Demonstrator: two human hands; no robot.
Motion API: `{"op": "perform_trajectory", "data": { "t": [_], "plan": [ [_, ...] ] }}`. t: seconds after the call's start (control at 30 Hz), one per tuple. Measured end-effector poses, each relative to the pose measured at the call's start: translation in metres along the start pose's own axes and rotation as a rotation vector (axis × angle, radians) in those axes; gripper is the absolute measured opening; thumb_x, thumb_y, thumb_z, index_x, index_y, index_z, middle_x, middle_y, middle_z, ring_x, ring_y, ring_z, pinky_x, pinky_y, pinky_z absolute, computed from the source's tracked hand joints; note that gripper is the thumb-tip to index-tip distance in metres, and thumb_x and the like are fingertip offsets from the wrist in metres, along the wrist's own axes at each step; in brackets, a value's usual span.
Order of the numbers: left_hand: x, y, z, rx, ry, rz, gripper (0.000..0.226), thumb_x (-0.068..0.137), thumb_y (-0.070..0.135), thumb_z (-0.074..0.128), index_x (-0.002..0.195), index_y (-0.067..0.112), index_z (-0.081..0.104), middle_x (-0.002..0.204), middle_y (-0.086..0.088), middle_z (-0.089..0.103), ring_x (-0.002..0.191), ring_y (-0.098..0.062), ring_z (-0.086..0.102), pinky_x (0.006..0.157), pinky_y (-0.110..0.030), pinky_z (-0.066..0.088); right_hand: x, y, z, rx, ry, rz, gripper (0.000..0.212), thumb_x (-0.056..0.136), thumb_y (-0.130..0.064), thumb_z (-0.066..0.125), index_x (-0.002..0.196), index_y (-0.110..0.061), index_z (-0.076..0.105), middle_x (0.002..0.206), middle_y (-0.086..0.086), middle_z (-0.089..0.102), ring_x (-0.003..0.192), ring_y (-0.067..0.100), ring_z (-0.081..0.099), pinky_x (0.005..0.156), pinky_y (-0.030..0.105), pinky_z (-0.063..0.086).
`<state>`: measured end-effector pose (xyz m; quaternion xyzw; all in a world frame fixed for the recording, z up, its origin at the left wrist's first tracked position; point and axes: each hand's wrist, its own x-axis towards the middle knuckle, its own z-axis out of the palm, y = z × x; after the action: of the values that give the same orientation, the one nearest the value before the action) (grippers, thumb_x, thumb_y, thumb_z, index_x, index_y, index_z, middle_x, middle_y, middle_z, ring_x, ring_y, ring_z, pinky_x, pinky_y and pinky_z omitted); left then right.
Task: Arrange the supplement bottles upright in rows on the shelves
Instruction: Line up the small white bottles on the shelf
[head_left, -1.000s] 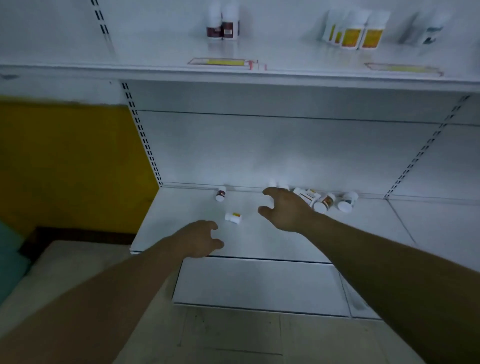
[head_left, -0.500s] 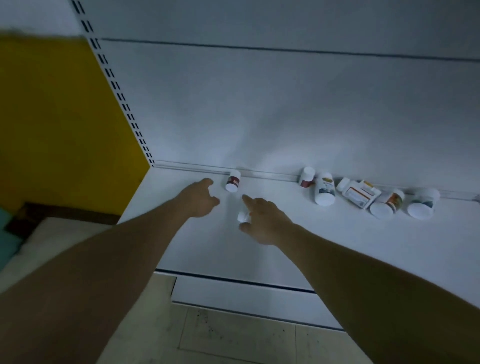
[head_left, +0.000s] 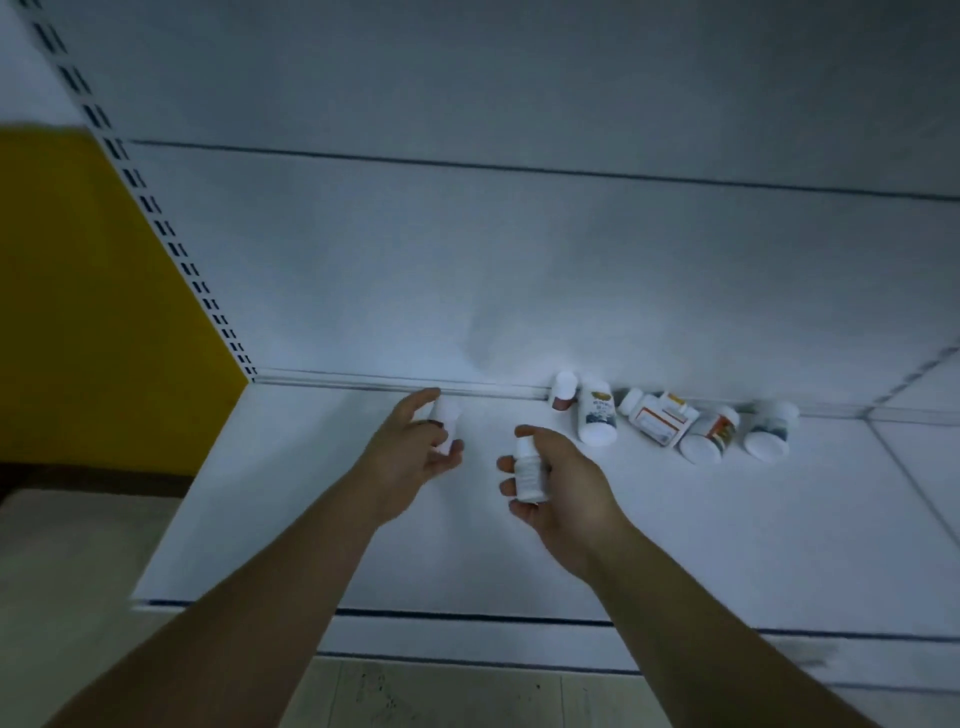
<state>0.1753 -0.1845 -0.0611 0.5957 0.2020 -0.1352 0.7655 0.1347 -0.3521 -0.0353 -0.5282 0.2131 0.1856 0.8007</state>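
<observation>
While toppled white labelled bottles (head_left: 709, 434) wait behind, we grip one small white plastic bottle (head_left: 448, 415) in our left hand (head_left: 410, 454), its twin (head_left: 530, 475) in our right hand (head_left: 569, 486), likely to stand both upright.

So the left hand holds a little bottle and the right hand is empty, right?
No. The head view shows the right hand gripping a white bottle too; the left hand does hold its little bottle.
</observation>
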Motion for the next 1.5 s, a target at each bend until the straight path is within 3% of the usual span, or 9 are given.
{"op": "perform_trajectory", "data": {
  "t": [0.1, 0.27, 0.4, 0.53, 0.73, 0.93, 1.1, 1.2, 1.5],
  "plan": [
    [-0.080, 0.028, 0.010, -0.442, -0.130, -0.105, 0.025, 0.085, 0.001, 0.054, 0.102, 0.010, 0.070, 0.093, -0.023, 0.067, 0.078, -0.032, 0.067, 0.062, -0.034, 0.057, -0.053, -0.028, 0.011, 0.288, -0.002, -0.003, 0.020, 0.093, -0.029, 0.054, 0.093, -0.015, 0.069, 0.069, 0.007, 0.060, 0.050, 0.018, 0.055, 0.055, 0.028, 0.045],
    [-0.179, 0.080, 0.033, -0.548, -0.308, -0.022, 0.029, 0.075, 0.012, 0.060, 0.101, 0.010, 0.072, 0.095, -0.022, 0.068, 0.075, -0.031, 0.067, 0.066, -0.035, 0.057, -0.139, -0.064, 0.028, 0.326, -0.104, -0.156, 0.019, 0.092, -0.019, 0.052, 0.102, -0.016, 0.068, 0.068, 0.004, 0.060, 0.054, 0.016, 0.057, 0.056, 0.026, 0.048],
    [-0.226, 0.107, 0.049, -0.313, -0.329, 0.184, 0.047, 0.088, -0.005, 0.035, 0.112, 0.024, 0.063, 0.105, -0.013, 0.069, 0.092, -0.030, 0.069, 0.068, -0.035, 0.056, -0.190, -0.088, 0.030, 0.233, -0.159, -0.275, 0.024, 0.095, -0.017, 0.046, 0.112, -0.019, 0.062, 0.079, 0.006, 0.067, 0.064, 0.015, 0.063, 0.065, 0.028, 0.048],
    [-0.278, 0.126, 0.072, -0.183, -0.348, 0.348, 0.047, 0.090, -0.008, 0.038, 0.112, 0.027, 0.059, 0.107, -0.012, 0.068, 0.093, -0.031, 0.068, 0.065, -0.032, 0.056, -0.239, -0.116, 0.014, 0.262, -0.248, -0.317, 0.025, 0.088, -0.021, 0.049, 0.106, -0.013, 0.065, 0.085, 0.012, 0.067, 0.066, 0.019, 0.060, 0.066, 0.030, 0.046],
    [-0.340, 0.132, 0.134, -0.079, -0.399, 0.509, 0.051, 0.088, -0.010, 0.046, 0.108, 0.032, 0.064, 0.101, -0.005, 0.068, 0.091, -0.030, 0.069, 0.066, -0.031, 0.056, -0.300, -0.159, -0.033, 0.118, -0.299, -0.518, 0.020, 0.084, -0.017, 0.059, 0.101, -0.019, 0.070, 0.068, 0.005, 0.056, 0.060, 0.016, 0.056, 0.053, 0.026, 0.046],
    [-0.377, 0.158, 0.203, -0.060, -0.453, 0.624, 0.051, 0.084, -0.018, 0.037, 0.105, 0.022, 0.060, 0.095, -0.010, 0.070, 0.090, -0.030, 0.068, 0.068, -0.034, 0.056, -0.346, -0.220, -0.070, 0.014, -0.340, -0.700, 0.019, 0.094, -0.016, 0.052, 0.104, -0.025, 0.065, 0.086, 0.004, 0.069, 0.074, 0.019, 0.066, 0.060, 0.029, 0.052],
    [-0.387, 0.193, 0.228, 0.205, -0.318, 0.830, 0.045, 0.081, -0.011, 0.057, 0.101, 0.030, 0.057, 0.104, -0.005, 0.064, 0.089, -0.018, 0.068, 0.071, -0.026, 0.056, -0.357, -0.269, -0.060, -0.111, -0.307, -0.809, 0.016, 0.097, -0.021, 0.050, 0.098, -0.027, 0.065, 0.094, 0.004, 0.072, 0.077, 0.016, 0.065, 0.063, 0.029, 0.050],
    [-0.377, 0.217, 0.225, 0.452, -0.154, 0.947, 0.042, 0.080, -0.003, 0.063, 0.096, 0.035, 0.052, 0.097, 0.011, 0.061, 0.070, 0.000, 0.065, 0.054, -0.010, 0.047, -0.346, -0.288, -0.047, -0.195, -0.256, -0.859, 0.014, 0.096, -0.025, 0.051, 0.103, -0.027, 0.063, 0.095, 0.002, 0.070, 0.075, 0.014, 0.065, 0.064, 0.030, 0.050],
    [-0.305, 0.257, 0.205, 0.938, 0.065, 0.892, 0.051, 0.081, 0.005, 0.063, 0.125, 0.025, 0.046, 0.112, -0.004, 0.055, 0.082, -0.019, 0.053, 0.067, -0.026, 0.044, -0.276, -0.323, -0.021, -0.566, -0.002, -0.846, 0.024, 0.081, -0.015, 0.069, 0.095, -0.029, 0.056, 0.097, 0.005, 0.058, 0.070, 0.017, 0.062, 0.063, 0.025, 0.054]
  ]
}}
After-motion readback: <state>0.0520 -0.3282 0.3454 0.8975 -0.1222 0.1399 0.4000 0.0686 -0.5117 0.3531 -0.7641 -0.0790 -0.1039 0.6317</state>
